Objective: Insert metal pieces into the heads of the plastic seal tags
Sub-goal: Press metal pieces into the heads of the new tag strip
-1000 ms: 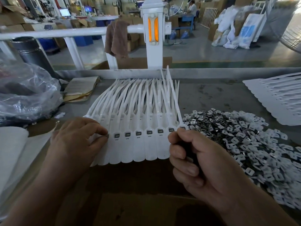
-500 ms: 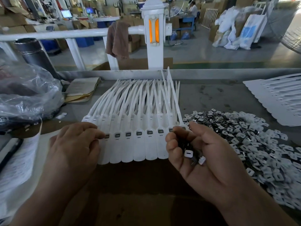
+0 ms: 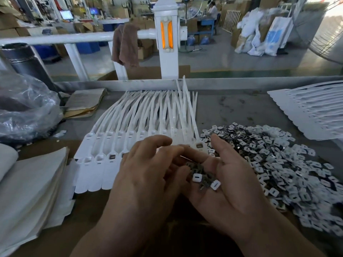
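A row of white plastic seal tags (image 3: 104, 164) lies side by side on the bench, heads toward me, thin tails fanning to the back. My right hand (image 3: 228, 186) is palm up in front of them, cupping a small heap of metal pieces (image 3: 202, 178), some with white caps. My left hand (image 3: 148, 175) reaches across the tags, its fingertips in the right palm at the pieces. Whether it has pinched one is hidden. The tag heads in the middle of the row are covered by my hands.
A large pile of loose metal pieces (image 3: 274, 160) spreads on the right. More white tags (image 3: 311, 115) lie at far right. A paper stack (image 3: 31, 191) sits left, a crumpled plastic bag (image 3: 26, 108) behind it, a white rail (image 3: 55, 38) beyond the bench.
My left hand has left the tag row's left end and moved right to my right palm. The right hand went from a closed fist to a flat palm showing the pieces.
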`<state>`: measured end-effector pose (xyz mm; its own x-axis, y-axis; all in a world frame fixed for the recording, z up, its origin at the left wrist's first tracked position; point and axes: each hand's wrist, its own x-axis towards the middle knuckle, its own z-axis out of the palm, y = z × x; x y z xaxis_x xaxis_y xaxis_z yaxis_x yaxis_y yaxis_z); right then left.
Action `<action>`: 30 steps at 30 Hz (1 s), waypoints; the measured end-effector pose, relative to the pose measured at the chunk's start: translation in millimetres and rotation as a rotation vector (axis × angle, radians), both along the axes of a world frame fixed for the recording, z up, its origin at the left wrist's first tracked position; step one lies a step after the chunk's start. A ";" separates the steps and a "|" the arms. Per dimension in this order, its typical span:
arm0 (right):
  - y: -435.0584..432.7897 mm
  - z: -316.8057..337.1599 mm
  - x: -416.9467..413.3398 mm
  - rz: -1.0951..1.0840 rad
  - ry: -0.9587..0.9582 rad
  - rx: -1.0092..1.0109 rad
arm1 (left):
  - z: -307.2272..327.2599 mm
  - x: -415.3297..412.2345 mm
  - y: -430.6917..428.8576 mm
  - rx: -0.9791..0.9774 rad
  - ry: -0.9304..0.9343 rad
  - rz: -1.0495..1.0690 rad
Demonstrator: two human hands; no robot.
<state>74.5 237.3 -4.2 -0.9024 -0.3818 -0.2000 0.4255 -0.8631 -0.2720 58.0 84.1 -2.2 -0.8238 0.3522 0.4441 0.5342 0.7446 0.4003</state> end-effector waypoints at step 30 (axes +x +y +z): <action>0.4 -1.1 1.9 -0.044 -0.010 0.177 | 0.4 -0.8 14.8 0.226 -0.100 0.032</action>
